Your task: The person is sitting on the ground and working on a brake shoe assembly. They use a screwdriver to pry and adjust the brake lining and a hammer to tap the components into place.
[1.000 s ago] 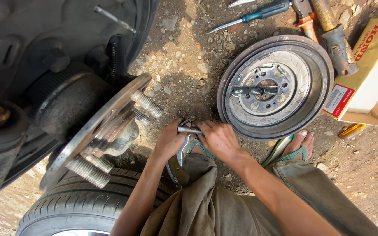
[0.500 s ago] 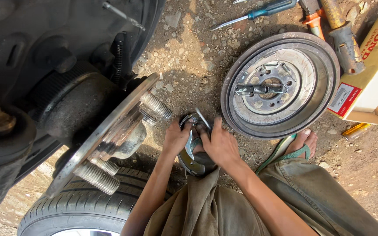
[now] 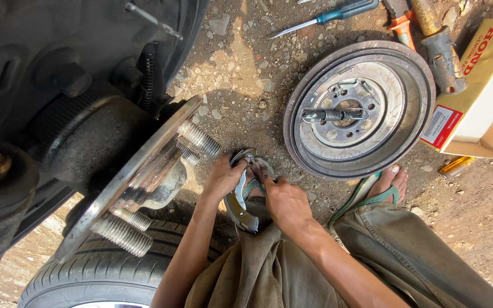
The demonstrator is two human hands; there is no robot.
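Both my hands hold a curved metal brake shoe [image 3: 239, 199] low between my knees. My left hand [image 3: 222, 177] grips its upper left edge. My right hand [image 3: 283, 199] pinches a small part at the shoe's top with the fingertips. A wheel hub [image 3: 144, 165] with threaded studs sticks out just left of my hands. A round brake drum [image 3: 412, 114] lies flat on the dirt to the upper right, with a spring and a small metal piece [image 3: 332, 114] resting in its centre.
A tyre [image 3: 81, 274] lies under my left arm. A screwdriver [image 3: 326, 16] and orange-handled tools [image 3: 429, 28] lie at the top. A yellow and white cardboard box [image 3: 486, 85] sits at right. My sandalled foot [image 3: 386, 185] rests by the drum. The ground is stony dirt.
My hands with the brake shoe have shifted slightly and turned it; my right hand's fingers now pinch at its top end. The view has tilted a little.
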